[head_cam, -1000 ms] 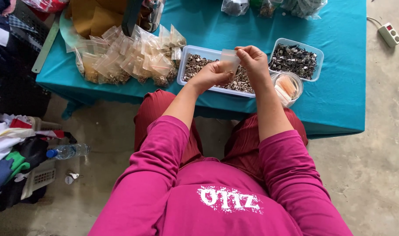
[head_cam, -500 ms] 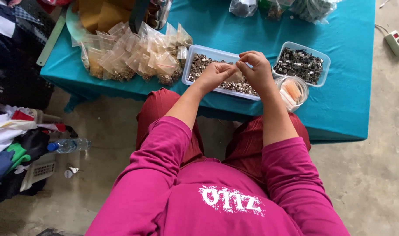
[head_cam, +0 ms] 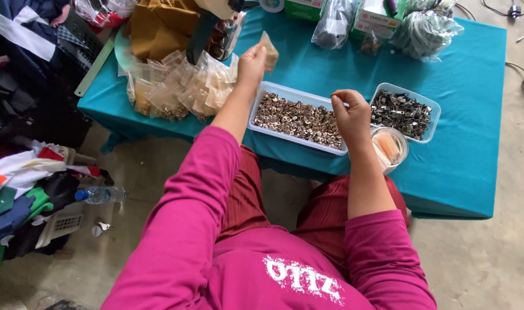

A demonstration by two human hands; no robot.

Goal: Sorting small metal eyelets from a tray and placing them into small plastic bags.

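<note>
Concrete floor surrounds a low tabletop [head_cam: 308, 63] covered in teal cloth, with a heap of clothes [head_cam: 15, 189] off to your left. On the cloth, a pile of small filled plastic bags [head_cam: 176, 89] lies at the left. A long clear tray [head_cam: 299, 117] of small metal pieces sits in front of you, and a second tray [head_cam: 404, 112] of darker metal parts is just right of it. A small round tub [head_cam: 389, 148] rests near the front edge.

Your left hand [head_cam: 251, 63] is raised over the far end of the long tray, its grip pinched shut on a small clear bag [head_cam: 269, 50] that sticks up above the fingertips, between the tray and the pile. Your right hand [head_cam: 351, 112] hovers over the long tray's right end, fingers curled closed; you cannot tell whether it holds anything.
</note>
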